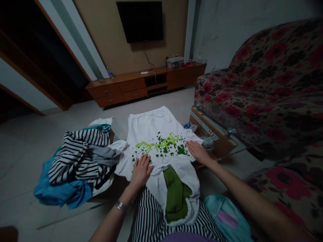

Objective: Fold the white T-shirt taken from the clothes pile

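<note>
A white T-shirt (153, 124) with green splatter print and light green lettering lies spread on the low table, its hem at the far side. My left hand (141, 169) rests flat on the shirt's near left part, fingers stretched out. On its right side, near a sleeve, my right hand (198, 152) presses flat with the fingers extended. Neither hand grips the cloth. The near end of the white cloth, with an olive green patch (176, 195), hangs down over my striped lap.
To the left is a heap of clothes (85, 158), striped, grey and blue. A floral sofa (252, 90) stands at the right, with a teal cloth (227, 215) near my lap. A wooden TV cabinet (133, 89) and a television (141, 22) are at the far wall.
</note>
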### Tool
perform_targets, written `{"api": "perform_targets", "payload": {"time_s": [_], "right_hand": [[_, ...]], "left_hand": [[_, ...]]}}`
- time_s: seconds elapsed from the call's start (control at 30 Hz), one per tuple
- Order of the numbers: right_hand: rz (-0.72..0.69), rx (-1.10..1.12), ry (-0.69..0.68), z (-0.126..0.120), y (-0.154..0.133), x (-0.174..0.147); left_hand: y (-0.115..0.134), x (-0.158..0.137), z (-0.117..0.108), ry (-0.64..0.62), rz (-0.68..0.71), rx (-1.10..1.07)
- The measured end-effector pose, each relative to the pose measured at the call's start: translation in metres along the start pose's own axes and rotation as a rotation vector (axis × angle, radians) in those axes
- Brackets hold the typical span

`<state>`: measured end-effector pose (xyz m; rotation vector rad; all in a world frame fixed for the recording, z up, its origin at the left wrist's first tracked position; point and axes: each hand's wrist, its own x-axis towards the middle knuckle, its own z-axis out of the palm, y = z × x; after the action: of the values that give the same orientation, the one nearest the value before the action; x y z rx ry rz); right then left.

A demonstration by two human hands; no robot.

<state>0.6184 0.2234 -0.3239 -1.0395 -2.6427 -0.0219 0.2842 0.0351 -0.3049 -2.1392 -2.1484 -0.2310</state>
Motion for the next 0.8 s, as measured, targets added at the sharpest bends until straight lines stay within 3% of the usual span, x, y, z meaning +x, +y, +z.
{"api": "perform_targets", "payload": {"time_s": [0.13, 0.2, 0.27, 0.4, 0.5, 0.63, 0.8], "right_hand": [[0.108, 0.039, 0.065, -0.026, 0.015, -0.027], [0.074, 0.135, 0.116, -0.054, -0.003, -0.044], [-0.058, 0.307, 0.092, -0.083, -0.045, -0.065], [-0.448, 0.540, -0.203, -0.113, -0.148, -0.111], [-0.490, 0.403, -0.379, -0.108, -0.189, -0.130], [-0.427, 0.200, -0.524, -0.104, -0.182, -0.133], [-0.433, 0.336, -0.567, -0.133, -0.155, -0.129]], "left_hand": [[-0.022, -0.027, -0.011, 0.059, -0.034, -0.057], [-0.016, -0.047, -0.025, 0.134, -0.039, -0.117], [0.007, -0.072, -0.039, 0.153, 0.045, -0.210], [0.076, -0.117, -0.054, -0.075, 0.452, -0.332], [0.105, -0.129, -0.057, -0.318, 0.598, -0.296], [0.101, -0.123, -0.069, -0.506, 0.531, -0.217], [0.084, -0.108, -0.111, -0.445, 0.452, -0.273]]}}
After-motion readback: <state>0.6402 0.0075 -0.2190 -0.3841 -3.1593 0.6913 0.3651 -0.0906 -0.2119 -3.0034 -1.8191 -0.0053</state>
